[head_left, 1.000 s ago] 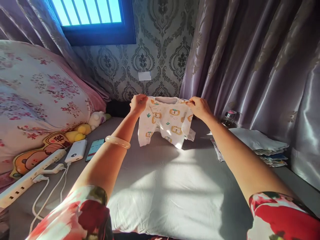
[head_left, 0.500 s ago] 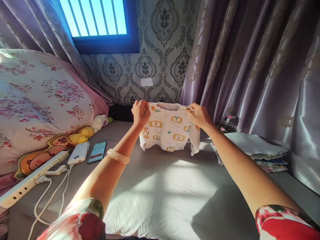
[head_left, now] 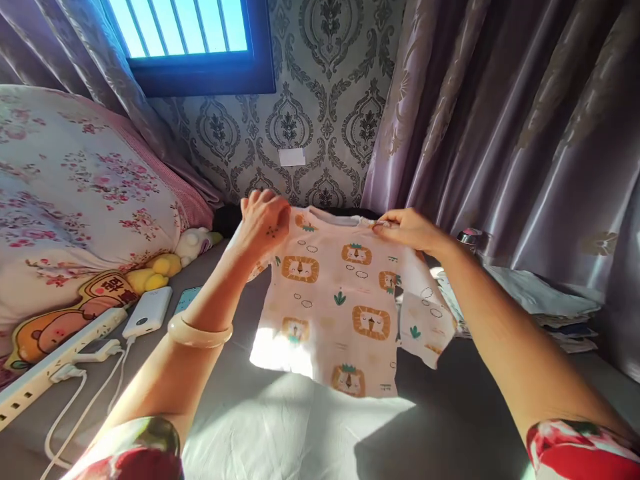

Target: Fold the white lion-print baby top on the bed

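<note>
A small pale pink long-sleeved shirt [head_left: 323, 300] with lion faces, clouds and green plants hangs spread out in front of me, its neckline at the top. My left hand [head_left: 265, 223] is closed on its left shoulder; the fingertips are turned away from view. At the other shoulder, beside the neckline, my right hand [head_left: 407, 230] pinches the fabric between thumb and fingers. The right sleeve drapes down below that hand, while the left sleeve is partly hidden behind my left wrist. Sunlight falls on the shirt's lower left corner.
Grey bedsheet [head_left: 280, 427] lies beneath. To the left are a power strip [head_left: 65, 360] with cables, a white power bank [head_left: 147, 312], a phone [head_left: 186, 299] and plush toys [head_left: 155, 272]. Folded clothes [head_left: 540, 293] and a bottle [head_left: 469, 237] are at the right, near the curtain [head_left: 505, 133].
The shirt has swung out and unfurled, its hem now lower and nearer to me and its right sleeve spread outward. My hands have moved slightly apart, still gripping the shoulders.
</note>
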`<state>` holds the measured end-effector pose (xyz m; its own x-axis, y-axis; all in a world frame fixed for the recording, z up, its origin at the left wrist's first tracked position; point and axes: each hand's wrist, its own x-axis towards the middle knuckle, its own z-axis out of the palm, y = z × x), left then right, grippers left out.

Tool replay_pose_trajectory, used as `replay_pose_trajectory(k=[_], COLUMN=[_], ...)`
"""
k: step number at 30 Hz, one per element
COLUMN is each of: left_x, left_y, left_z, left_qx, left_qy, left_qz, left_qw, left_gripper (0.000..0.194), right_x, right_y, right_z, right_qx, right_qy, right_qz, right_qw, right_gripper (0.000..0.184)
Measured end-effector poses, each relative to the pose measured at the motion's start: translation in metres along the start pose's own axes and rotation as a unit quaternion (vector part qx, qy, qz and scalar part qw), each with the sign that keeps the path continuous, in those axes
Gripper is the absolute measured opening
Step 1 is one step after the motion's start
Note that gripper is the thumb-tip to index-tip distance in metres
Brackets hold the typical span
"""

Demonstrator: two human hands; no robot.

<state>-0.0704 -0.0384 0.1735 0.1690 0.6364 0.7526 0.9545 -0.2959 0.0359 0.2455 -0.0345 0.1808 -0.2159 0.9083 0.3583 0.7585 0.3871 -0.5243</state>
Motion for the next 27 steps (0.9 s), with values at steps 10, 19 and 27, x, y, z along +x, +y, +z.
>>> replay_pose_trajectory(k=[10, 19, 27], left_x=[-0.074, -0.088, -0.081], left_y=[-0.005, -0.004, -0.007], left_z=[0.196, 0.240, 0.242], left_qx=[-0.012, -0.043, -0.056], left_qy=[-0.231, -0.283, -0.301], left_qz=[-0.074, -0.093, -0.103], left_qw=[0.970, 0.954, 0.947], left_gripper=[0.031, 0.032, 0.030], right_x=[0.004, 0.008, 0.027], right_y=[0.107, 0.135, 0.139], right_z=[0.157, 0.185, 0.201], right_qx=[-0.244, -0.281, -0.226], right_qy=[-0.039, -0.104, -0.148], right_qz=[0.071, 0.037, 0.034], right_qw=[0.966, 0.953, 0.962], right_gripper=[0.027, 0.033, 0.032])
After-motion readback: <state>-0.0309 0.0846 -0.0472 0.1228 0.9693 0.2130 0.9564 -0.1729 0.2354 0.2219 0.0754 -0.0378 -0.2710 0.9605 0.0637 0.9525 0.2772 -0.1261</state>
